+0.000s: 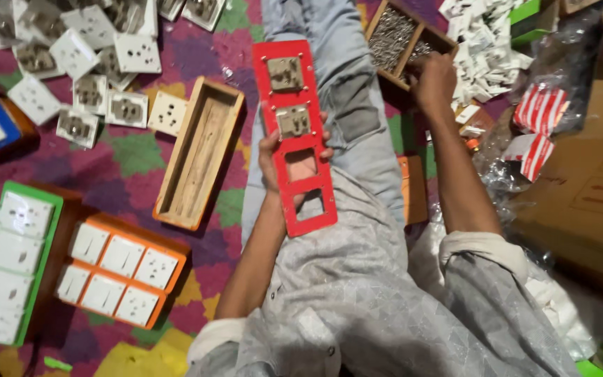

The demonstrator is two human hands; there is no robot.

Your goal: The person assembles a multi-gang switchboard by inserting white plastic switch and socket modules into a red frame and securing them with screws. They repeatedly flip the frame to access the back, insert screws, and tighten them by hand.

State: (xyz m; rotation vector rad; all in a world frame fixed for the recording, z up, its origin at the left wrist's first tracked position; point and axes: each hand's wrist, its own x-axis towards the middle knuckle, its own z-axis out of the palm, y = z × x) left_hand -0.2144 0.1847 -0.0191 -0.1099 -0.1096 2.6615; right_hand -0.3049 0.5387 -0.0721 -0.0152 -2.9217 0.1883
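A: Where was the red plate [294, 132]?
B: On the lap, long axis w/ the thigh, pointing away. Two sockets fitted, two holes bare. Left hand [289, 162] fingers gripped it.
A: Right hand [433, 82]?
B: Fingers curled in the screw box [403, 38]; grip unclear.

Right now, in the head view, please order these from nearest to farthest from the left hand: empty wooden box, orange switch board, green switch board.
1. empty wooden box, just left of the left hand.
2. orange switch board, lower left.
3. green switch board, far left.

floor: patchwork mat [134, 160] in purple, green, yellow | right: brown cardboard [587, 188], clear plastic wrap [504, 174] | light: even, soft, no hard shadows
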